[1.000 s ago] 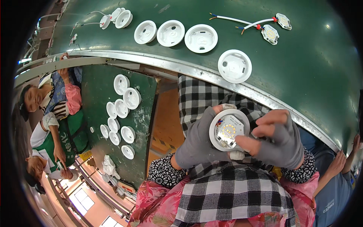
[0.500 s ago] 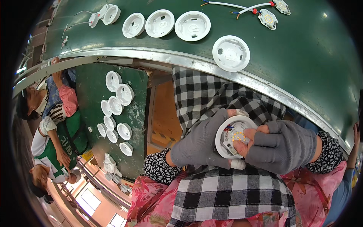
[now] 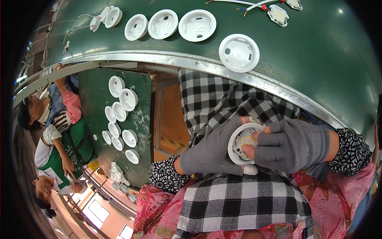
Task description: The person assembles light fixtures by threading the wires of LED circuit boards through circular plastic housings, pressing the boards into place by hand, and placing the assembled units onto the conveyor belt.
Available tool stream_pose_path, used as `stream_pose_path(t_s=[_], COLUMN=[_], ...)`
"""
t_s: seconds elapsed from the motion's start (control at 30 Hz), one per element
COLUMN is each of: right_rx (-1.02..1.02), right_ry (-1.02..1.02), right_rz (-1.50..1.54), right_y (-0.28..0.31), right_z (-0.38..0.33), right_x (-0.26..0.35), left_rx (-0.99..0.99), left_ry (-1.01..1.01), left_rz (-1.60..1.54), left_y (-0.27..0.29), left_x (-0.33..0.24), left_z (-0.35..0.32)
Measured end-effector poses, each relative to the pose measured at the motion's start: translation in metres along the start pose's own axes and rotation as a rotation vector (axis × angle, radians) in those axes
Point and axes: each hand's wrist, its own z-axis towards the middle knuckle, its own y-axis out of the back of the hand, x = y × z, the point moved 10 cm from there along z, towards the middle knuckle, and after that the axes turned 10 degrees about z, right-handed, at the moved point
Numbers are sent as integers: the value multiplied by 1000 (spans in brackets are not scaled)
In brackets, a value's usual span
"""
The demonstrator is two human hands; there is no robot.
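The left hand cups the round white lamp shell off the desk edge; right hand fingers press inside it.

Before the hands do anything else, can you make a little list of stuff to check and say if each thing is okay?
1. Left hand holds the round white lamp housing from below: ok.
2. Right hand has its fingertips pressed into the housing: ok.
3. The small board with yellow dots lies inside the housing: ok; whether it sits flat, cannot tell.
4. Both hands are gloved with the fingertips bare: ok.
5. Another empty white housing lies on the green table near its edge: ok.
6. A spare board with wires lies farther back on the table: ok.
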Motion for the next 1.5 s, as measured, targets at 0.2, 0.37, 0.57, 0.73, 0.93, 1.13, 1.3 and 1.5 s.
stream_pose_path(t_s=[0.2,0.37,0.57,0.73,0.93,1.13,1.3,1.5], right_rx=[30,-2,76,134,-250,-309,-596,-573], right_ry=[34,29,-43,-7,-114,-1124,-970,-1042], right_rz=[20,-40,-88,-288,-69,874,1204,1215], right_y=[6,13,0,-10,57,-27,-57,-84], right_z=[0,2,-1,-3,-4,-46,-17,-16], right_x=[-2,1,-6,-5,-4,-86,-76,-88], left_rx=[-9,-43,-116,-162,-252,-225,-395,-1041], left_ry=[9,42,174,267,352,253,26,97], left_rz=[-114,-294,-348,-360,-448,-267,-469,-2], left_y=[0,5,8,12,28,27,28,87], left_x=[-2,-2,5,12,35,13,16,-24], left_z=[3,0,5,3,-2,12,-19,-151])
